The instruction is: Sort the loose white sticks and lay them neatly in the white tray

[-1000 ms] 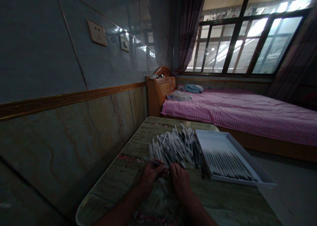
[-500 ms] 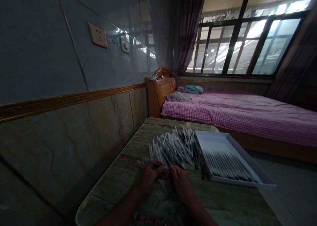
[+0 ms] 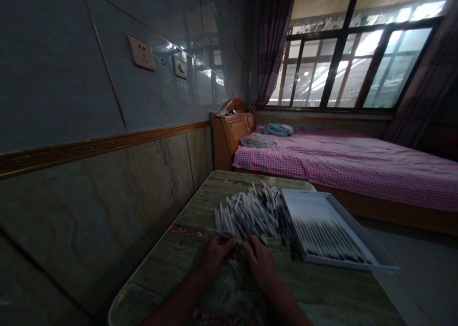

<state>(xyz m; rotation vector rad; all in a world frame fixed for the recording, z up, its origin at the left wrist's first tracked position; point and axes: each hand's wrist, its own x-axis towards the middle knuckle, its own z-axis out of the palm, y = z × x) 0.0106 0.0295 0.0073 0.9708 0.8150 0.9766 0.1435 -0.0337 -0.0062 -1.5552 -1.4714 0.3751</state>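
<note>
My left hand (image 3: 213, 255) is closed on a slim pen (image 3: 219, 232), whose one end sticks out to the left past the fingers. My right hand (image 3: 258, 257) meets it at the other end, with its fingers bent and pressed together; what they pinch is hidden. Just beyond both hands lies a loose pile of white pens (image 3: 246, 211), some with dark ends. A pale, slender piece (image 3: 235, 270) lies blurred below the hands. To the right, a white tray (image 3: 307, 199) holds a row of pens (image 3: 329, 238) side by side, dark ends toward me.
All of this rests on a wood-patterned table (image 3: 164, 278) with rounded corners. Along its left side runs a tiled wall (image 3: 150, 173). A bed (image 3: 343, 164) with a pink checked sheet stands behind the table, under a window (image 3: 329, 64).
The fingers of my right hand have shifted slightly at the right end of the pen. My left hand stays almost in place. Pile and tray look unchanged.
</note>
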